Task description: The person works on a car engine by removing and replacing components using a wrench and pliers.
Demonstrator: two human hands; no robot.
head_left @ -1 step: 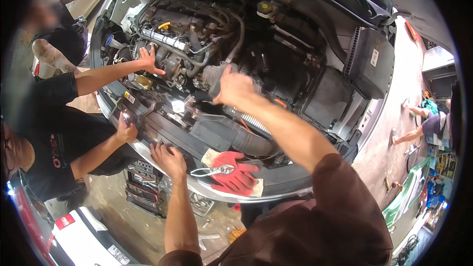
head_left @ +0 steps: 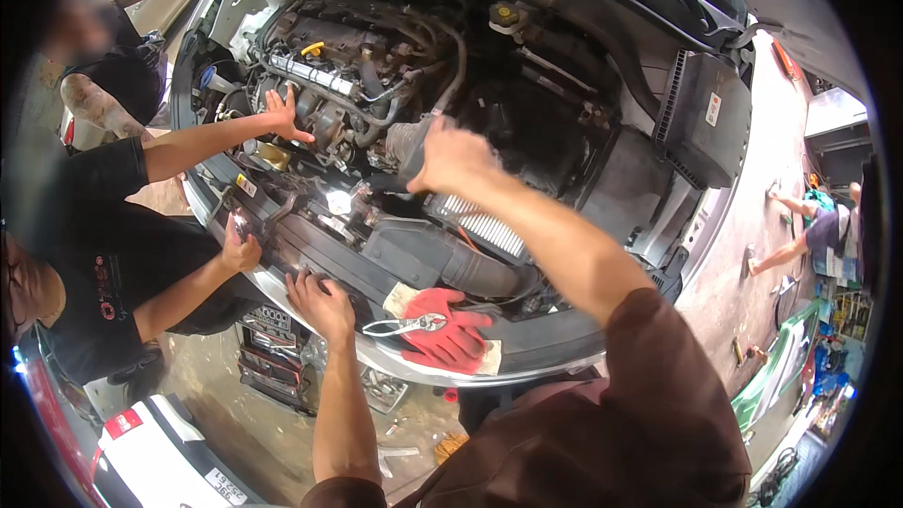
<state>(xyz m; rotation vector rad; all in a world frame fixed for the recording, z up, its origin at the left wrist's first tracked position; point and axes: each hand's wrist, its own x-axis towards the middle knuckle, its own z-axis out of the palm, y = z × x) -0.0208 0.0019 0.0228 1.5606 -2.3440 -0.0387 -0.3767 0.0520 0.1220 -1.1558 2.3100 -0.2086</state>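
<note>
My right hand (head_left: 456, 160), slightly blurred, is closed round a dark grey intake duct piece (head_left: 410, 158) at the end of a ribbed hose (head_left: 403, 137), in the engine bay. Below it shows a pleated white air filter (head_left: 478, 221). My left hand (head_left: 322, 306) rests on the car's front edge (head_left: 282, 261), fingers slightly bent and apart, holding nothing visible. To its right, a pair of pliers (head_left: 404, 327) lies on red work gloves (head_left: 451, 348) on the front panel. The engine (head_left: 324, 47) sits above both hands.
A co-worker in black (head_left: 94, 292) leans in from the left, one hand (head_left: 282, 118) at the engine, the other (head_left: 240, 249) at the front panel. Another person (head_left: 108, 75) stands behind. Tool drawers (head_left: 268, 376) are below. Someone in shorts (head_left: 818, 235) is at far right.
My right hand and forearm have shifted very slightly, and a little more of the pleated filter shows beneath. My left hand looks unmoved.
</note>
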